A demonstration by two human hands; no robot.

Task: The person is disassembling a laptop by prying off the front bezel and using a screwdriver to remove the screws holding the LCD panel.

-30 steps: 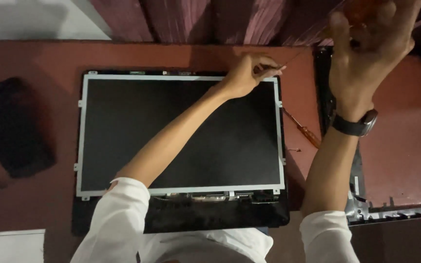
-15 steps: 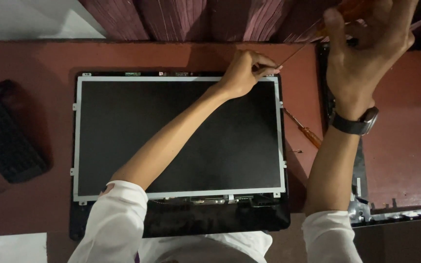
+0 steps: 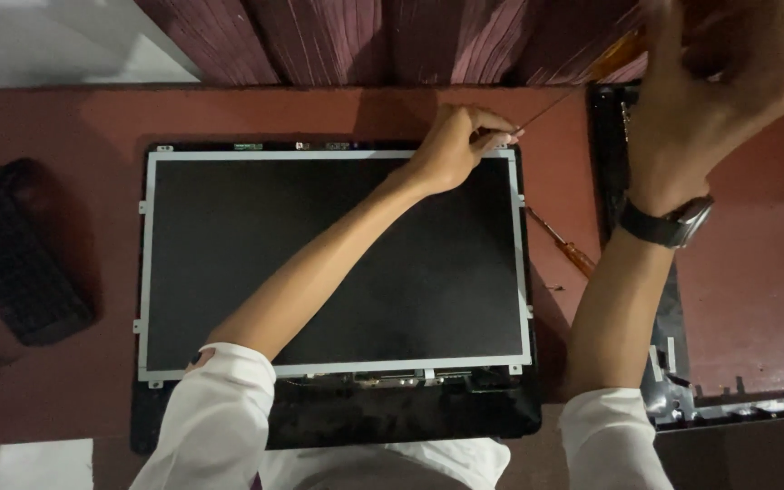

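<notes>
A dark laptop screen panel [image 3: 256, 254] with a silver metal frame lies flat on the reddish-brown table [image 3: 83, 118]. My left hand [image 3: 457, 143] rests at the panel's top right corner, its fingers pinched around the thin tip of a screwdriver. My right hand [image 3: 728, 86] is raised at the upper right, closed on the orange handle of that screwdriver [image 3: 614, 62]. Its shaft slants down to the left towards the corner. A dark watch [image 3: 666, 223] is on my right wrist.
A second orange-handled screwdriver [image 3: 563, 243] lies on the table right of the panel. A black plastic bezel frame [image 3: 673, 381] lies at the right. A black keyboard piece [image 3: 6, 254] sits at the left edge. Dark wooden slats stand behind the table.
My left hand stays at the panel's top right corner. My right hand has shifted slightly up and to the right with the screwdriver handle. The view has drifted a little.
</notes>
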